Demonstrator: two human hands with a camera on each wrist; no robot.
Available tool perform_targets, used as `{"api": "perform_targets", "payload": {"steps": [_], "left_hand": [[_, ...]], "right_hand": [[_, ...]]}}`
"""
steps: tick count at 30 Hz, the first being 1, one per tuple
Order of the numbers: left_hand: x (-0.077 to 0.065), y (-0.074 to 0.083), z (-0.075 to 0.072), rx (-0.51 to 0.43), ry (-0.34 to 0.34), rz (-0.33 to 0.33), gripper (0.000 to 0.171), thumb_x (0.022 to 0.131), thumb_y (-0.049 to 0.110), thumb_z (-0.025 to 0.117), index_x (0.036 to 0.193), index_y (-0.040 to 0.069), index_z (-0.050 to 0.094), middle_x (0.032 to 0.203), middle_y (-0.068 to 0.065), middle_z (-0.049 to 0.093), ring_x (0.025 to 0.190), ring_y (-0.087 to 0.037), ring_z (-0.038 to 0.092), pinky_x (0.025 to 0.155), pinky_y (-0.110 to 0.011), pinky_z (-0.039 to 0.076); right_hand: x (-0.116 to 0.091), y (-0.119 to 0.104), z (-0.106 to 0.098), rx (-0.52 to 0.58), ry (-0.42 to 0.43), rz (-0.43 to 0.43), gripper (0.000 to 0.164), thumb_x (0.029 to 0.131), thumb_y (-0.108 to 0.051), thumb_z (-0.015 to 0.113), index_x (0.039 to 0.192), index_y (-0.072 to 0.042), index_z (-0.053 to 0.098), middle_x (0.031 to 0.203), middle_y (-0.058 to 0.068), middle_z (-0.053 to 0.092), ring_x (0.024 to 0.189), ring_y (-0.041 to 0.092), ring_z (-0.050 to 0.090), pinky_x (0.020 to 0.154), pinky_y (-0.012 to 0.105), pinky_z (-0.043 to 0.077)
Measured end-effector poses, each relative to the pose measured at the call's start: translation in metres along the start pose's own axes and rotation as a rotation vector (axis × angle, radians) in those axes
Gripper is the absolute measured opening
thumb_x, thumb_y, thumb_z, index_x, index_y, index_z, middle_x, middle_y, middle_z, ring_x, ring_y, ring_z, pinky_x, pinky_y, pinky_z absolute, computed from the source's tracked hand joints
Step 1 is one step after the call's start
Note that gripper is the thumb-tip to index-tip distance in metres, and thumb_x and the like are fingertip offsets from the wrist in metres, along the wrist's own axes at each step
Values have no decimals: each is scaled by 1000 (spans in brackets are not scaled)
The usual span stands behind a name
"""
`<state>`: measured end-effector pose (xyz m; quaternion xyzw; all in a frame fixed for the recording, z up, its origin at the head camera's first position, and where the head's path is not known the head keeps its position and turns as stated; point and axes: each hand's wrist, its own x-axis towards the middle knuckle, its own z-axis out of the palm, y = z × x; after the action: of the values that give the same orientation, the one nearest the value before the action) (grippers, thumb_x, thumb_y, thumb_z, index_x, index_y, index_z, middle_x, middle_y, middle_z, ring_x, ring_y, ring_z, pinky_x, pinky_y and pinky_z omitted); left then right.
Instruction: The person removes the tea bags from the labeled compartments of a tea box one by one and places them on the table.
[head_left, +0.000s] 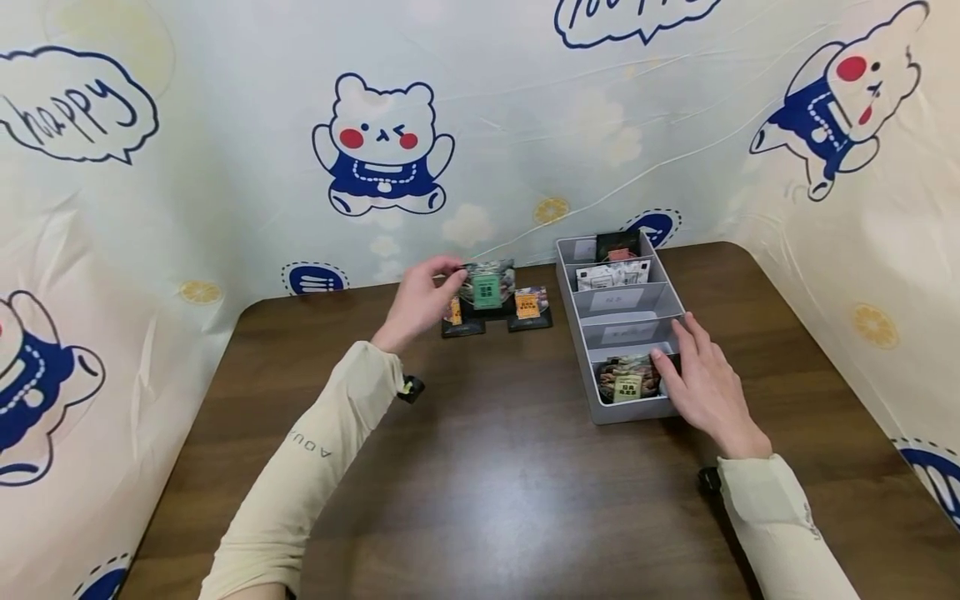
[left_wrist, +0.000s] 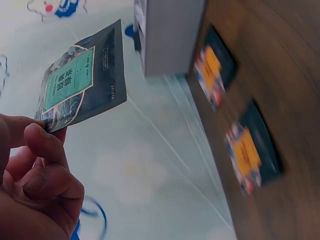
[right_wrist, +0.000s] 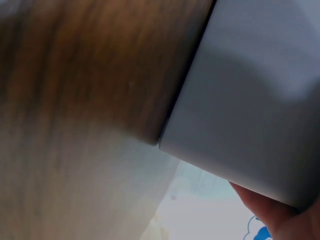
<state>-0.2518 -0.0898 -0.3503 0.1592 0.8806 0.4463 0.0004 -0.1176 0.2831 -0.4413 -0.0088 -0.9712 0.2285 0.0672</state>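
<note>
My left hand [head_left: 423, 302] pinches a dark tea sachet [head_left: 487, 285] with a green label by its edge, thumb against fingers. In the left wrist view that sachet [left_wrist: 82, 80] is raised above the table and tilted. Two dark sachets with orange labels, one on the left [head_left: 463, 323] and one on the right [head_left: 529, 308], lie on the table below it. A grey divided box [head_left: 587, 350] stands to the right. At its near right corner my right hand [head_left: 708, 383] grips the side wall, thumb at the front compartment. The right wrist view shows mostly the box's wall [right_wrist: 235, 115].
In the box's front compartment are sachets with a yellow-green label [head_left: 628, 383]. White packets [head_left: 613, 275] stand farther back, and a dark sachet with a red label [head_left: 618, 247] is in the rearmost compartment. A printed cloth [head_left: 510, 125] hangs behind the wooden table [head_left: 465, 483].
</note>
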Motion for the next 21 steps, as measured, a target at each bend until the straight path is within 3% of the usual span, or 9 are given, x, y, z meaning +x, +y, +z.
{"api": "perform_targets", "payload": {"steps": [3, 11, 17, 21], "left_hand": [[-2, -15, -14, -14, 15, -47, 25, 99, 24, 54, 118, 10, 64, 104, -9, 62, 60, -19, 57, 52, -31, 50], [-2, -61, -45, -16, 80, -174, 29, 100, 23, 53, 121, 6, 63, 106, -14, 62, 49, -9, 50, 55, -31, 50], [-4, -101, -55, 36, 123, -258, 29, 99, 22, 52, 119, 4, 64, 97, -12, 61, 54, -11, 53, 57, -27, 49], [-4, -124, -54, 99, 123, -295, 30, 99, 22, 52, 120, 5, 65, 98, -14, 64, 53, -12, 54, 57, -27, 47]], "right_hand": [[-1, 1, 0, -1, 3, 0, 70, 101, -49, 34, 150, 1, 26, 160, 22, 14, 131, 53, 32, 97, 71, 32], [-1, 3, 0, -13, 7, 2, 69, 101, -49, 34, 151, -1, 26, 160, 21, 14, 129, 53, 33, 92, 72, 34], [0, 0, 1, -11, 7, -2, 69, 101, -49, 34, 151, -1, 26, 160, 21, 14, 129, 53, 33, 90, 72, 35], [1, 0, 2, -11, 0, 3, 70, 101, -50, 34, 151, -1, 25, 160, 20, 13, 130, 53, 33, 91, 72, 34]]}}
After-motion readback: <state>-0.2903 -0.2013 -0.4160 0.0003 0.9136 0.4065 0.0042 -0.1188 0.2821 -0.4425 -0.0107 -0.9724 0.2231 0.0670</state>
